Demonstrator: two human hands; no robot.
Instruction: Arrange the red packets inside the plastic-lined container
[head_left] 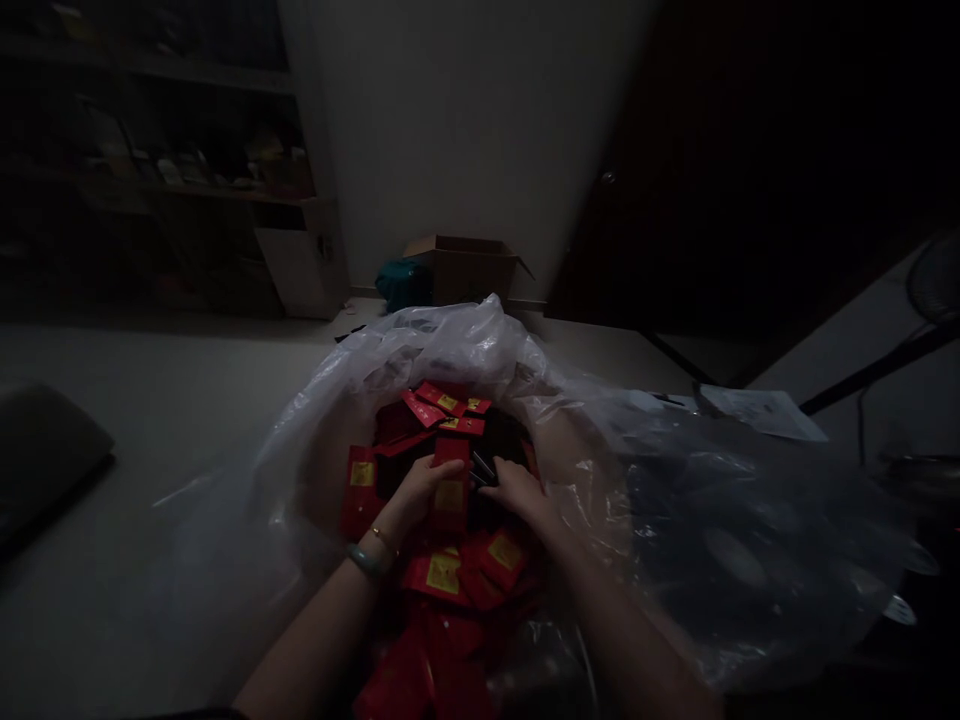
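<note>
My left hand (421, 490) pinches a red packet (450, 500) with a yellow label, thumb on top, and wears bracelets at the wrist. Close by on the right, my right hand (519, 490) has its fingers closed around slim, dark, shiny pieces (482, 466) whose kind I cannot make out in the dim light. Both hands are inside a large clear plastic bag (480, 335) with its mouth spread wide. Around and below them lie several more red packets (442, 572) with yellow labels.
A cardboard box (472, 272) with raised flaps stands by the wall beside a teal bundle (405, 285). Cluttered shelves (225, 190) are at the left, a dark door (697, 160) at the right. The plastic spreads rightward over a dark surface, near a flat pale packet (765, 410).
</note>
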